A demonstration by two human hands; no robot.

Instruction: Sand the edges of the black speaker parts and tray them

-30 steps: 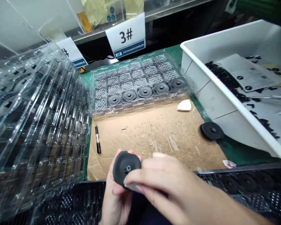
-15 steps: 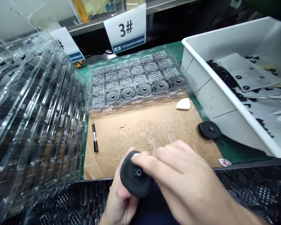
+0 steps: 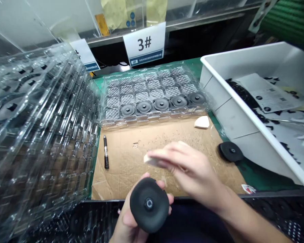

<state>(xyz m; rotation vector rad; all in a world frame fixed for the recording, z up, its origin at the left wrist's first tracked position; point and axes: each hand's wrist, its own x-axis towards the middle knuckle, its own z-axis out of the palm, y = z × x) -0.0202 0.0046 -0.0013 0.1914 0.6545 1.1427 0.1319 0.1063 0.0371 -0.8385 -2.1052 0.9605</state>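
Observation:
My left hand cups a round black disc from below, its small metal-ringed centre hole facing me. My right hand is lifted above the cardboard sheet, a little away from the disc. Pinched in its fingertips is a white foam wedge. A matching wedge lies on the far edge of the cardboard. Another black disc rests on the green mat to the right.
A clear blister tray holds several black discs along its front row. A tall stack of clear trays rises on the left. A pen lies on the cardboard. A white bin holding black pieces and papers stands at right.
My right hand has moved up and off the disc, carrying the white wedge away from its face. The disc now faces me squarely in my left hand.

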